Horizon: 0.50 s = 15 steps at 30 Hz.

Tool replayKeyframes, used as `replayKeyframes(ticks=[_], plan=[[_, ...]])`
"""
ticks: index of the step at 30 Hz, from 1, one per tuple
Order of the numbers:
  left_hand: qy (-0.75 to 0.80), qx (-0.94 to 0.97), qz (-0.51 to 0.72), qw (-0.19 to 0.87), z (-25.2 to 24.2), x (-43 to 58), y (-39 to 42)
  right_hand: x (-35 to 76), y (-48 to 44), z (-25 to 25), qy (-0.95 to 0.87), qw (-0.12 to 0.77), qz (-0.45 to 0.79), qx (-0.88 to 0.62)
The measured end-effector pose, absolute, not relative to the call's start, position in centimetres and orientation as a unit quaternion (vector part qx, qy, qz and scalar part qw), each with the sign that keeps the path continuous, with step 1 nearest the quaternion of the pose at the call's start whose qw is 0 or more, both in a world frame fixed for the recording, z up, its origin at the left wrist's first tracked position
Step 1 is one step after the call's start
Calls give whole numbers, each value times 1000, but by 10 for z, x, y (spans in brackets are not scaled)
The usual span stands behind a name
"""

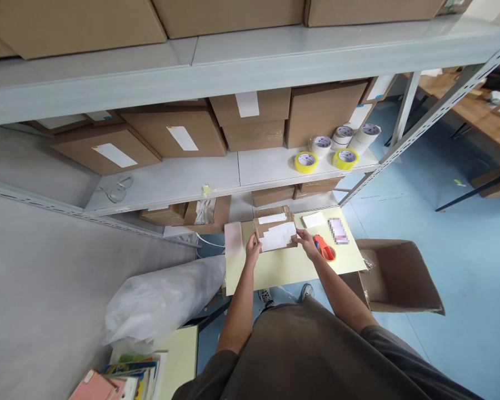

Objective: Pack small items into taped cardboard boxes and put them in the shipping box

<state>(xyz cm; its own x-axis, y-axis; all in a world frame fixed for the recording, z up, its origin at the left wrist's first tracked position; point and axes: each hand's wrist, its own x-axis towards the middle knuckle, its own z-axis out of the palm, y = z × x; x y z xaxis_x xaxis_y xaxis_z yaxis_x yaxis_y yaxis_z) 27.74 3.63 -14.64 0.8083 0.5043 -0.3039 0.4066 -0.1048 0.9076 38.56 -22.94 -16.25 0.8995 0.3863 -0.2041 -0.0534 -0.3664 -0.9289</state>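
Note:
A small brown cardboard box point(275, 226) with white labels on top lies on a pale yellow table point(283, 268). My left hand point(253, 248) grips its near-left corner, fingers curled on the edge. At the near-right edge my right hand point(307, 243) holds the box the same way. An orange tape dispenser point(325, 248) rests just right of my right hand. A white slip point(313, 220) and a pinkish card point(338, 230) lie further right on the table.
An open cardboard carton point(400, 275) stands on the blue floor at the right. Metal shelving point(216, 175) behind the table holds brown boxes and several tape rolls point(337, 149). A clear plastic bag point(162, 303) and stacked books point(125, 378) sit at lower left.

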Motion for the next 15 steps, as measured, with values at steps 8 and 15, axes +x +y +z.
replayKeyframes(ticks=[8,15], plan=[[281,738,-70,609,-162,249,9,358,-265,-167,-71,551,339,-759],[328,803,52,496,-123,255,22,378,-257,-136,-17,523,191,-830]])
